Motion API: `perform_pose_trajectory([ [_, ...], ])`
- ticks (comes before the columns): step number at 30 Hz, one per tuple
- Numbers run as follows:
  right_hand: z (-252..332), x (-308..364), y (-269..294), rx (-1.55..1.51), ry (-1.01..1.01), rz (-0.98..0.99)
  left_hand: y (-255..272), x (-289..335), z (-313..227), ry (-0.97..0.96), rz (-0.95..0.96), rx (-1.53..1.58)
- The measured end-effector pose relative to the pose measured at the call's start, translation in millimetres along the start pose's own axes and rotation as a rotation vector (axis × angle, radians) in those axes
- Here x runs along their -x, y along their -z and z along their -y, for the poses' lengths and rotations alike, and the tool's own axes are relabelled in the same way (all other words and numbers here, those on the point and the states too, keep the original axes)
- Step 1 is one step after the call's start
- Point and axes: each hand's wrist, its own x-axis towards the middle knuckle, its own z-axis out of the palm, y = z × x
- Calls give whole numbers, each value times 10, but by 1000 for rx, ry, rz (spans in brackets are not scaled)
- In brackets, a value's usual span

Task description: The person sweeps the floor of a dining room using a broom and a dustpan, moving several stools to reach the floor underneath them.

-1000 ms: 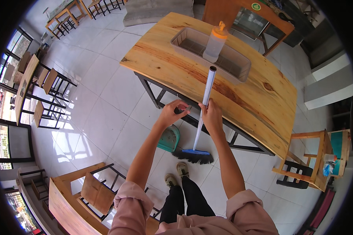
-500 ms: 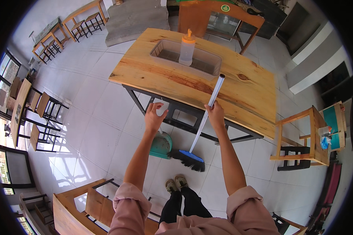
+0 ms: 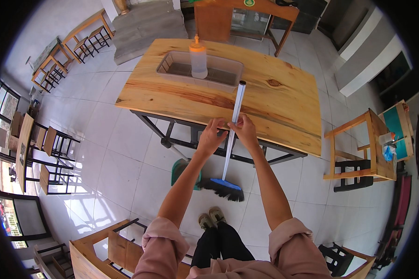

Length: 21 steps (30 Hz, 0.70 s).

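Note:
My right hand (image 3: 245,129) is closed around the upper part of a broom's pale handle (image 3: 237,102). The broom stands nearly upright, its blue head with black bristles (image 3: 226,187) on the floor in front of my feet. Close to the handle, at the same height, my left hand (image 3: 212,136) has its fingers curved and parted from the thumb. Its fingertips are next to the handle and my right fingers; whether they touch is unclear. Left of the broom head, a green dustpan (image 3: 179,171) sits partly hidden behind my left forearm, its light handle tilted toward the table frame.
A wooden table (image 3: 284,111) with a dark metal frame stands before me. On it is a plastic tray (image 3: 228,62) with an orange-topped squeeze bottle (image 3: 198,60). Wooden stools (image 3: 56,139) are at left, a wooden chair (image 3: 354,139) at right, and wooden furniture (image 3: 93,246) behind me.
My left hand has moved right and up to the broom handle. The handle's top has shifted left with my right hand. The dustpan's handle now leans further left. The view has shifted slightly.

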Motion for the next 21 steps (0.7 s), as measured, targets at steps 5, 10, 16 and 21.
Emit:
perform_pose_trajectory([
  [5, 126, 202, 163, 225, 150, -158, -42, 16, -21, -8, -143, 109],
  [10, 377, 1384, 76, 90, 75, 78, 351, 1221, -14, 264, -310, 242],
  [16, -828, 2820, -35, 569, 410, 1409, 346, 4111, 394, 886, -470, 121],
  [21, -1038, 2558, -791, 1432, -28, 2130, 737, 6025, -358, 1341, -1048, -207],
])
